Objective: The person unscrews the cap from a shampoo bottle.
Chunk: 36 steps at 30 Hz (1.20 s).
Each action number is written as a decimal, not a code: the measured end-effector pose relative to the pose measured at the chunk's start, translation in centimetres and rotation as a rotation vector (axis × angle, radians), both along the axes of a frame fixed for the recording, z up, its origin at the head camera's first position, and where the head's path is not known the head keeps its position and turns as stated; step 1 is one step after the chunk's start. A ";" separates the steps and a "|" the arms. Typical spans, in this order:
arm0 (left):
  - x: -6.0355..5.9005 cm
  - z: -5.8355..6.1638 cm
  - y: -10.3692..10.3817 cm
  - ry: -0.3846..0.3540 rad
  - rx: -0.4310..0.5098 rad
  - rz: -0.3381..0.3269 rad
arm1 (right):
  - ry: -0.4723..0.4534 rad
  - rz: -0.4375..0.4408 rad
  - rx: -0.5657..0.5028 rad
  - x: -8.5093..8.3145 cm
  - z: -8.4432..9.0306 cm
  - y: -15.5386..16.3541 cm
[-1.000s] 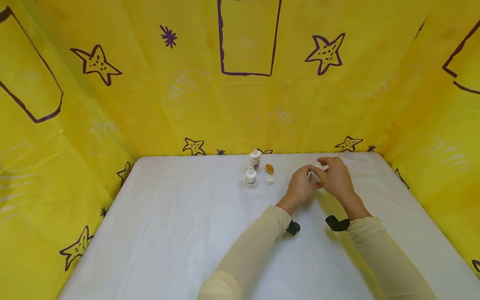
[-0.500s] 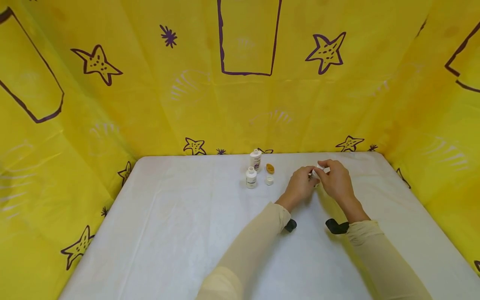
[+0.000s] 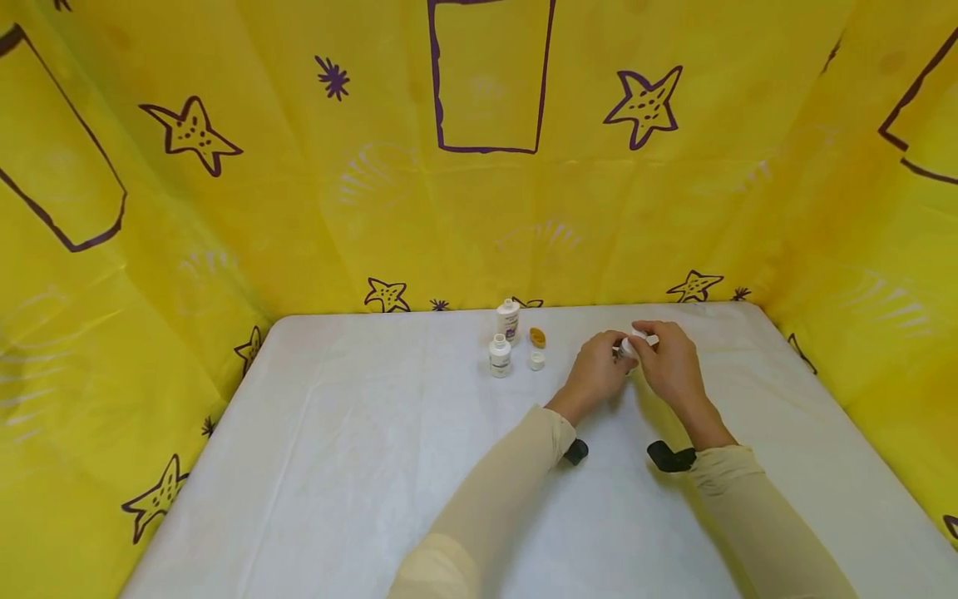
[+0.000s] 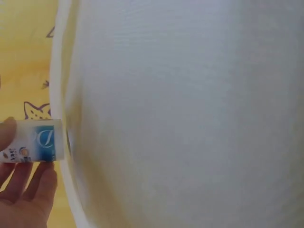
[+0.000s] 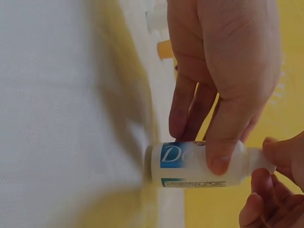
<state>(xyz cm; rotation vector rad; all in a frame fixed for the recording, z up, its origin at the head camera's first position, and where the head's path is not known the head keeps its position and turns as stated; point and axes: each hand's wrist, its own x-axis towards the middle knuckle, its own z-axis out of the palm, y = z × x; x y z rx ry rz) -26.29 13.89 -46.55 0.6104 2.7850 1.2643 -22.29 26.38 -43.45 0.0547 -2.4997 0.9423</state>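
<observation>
Bright, even light fills the head view; the wrist views are soft, the surface [image 4: 190, 114] blurred and washed out.

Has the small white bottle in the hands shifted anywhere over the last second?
No. The small white bottle sits in both hands at the same spot, right of the small white cap on the table, and the slight shift of everything in the head view is the camera's.

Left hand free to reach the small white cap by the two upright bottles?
Probably not yet: the left hand grips the small bottle that the right hand works on. The path across the table to the cap looks open.
</observation>
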 end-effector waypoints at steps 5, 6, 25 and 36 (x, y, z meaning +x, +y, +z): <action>0.3 0.4 -0.2 -0.006 0.024 -0.009 | 0.006 -0.017 -0.020 0.0 0.6 -0.3; 0.3 0.5 -0.2 -0.008 0.027 -0.010 | 0.005 -0.017 -0.022 0.0 0.7 -0.4; 0.8 1.4 -3.5 -0.060 0.060 0.039 | -0.028 0.016 -0.113 0.0 1.2 -3.0; 1.1 2.0 -6.2 -0.061 -0.001 0.004 | -0.022 0.039 -0.098 -0.1 0.9 -4.1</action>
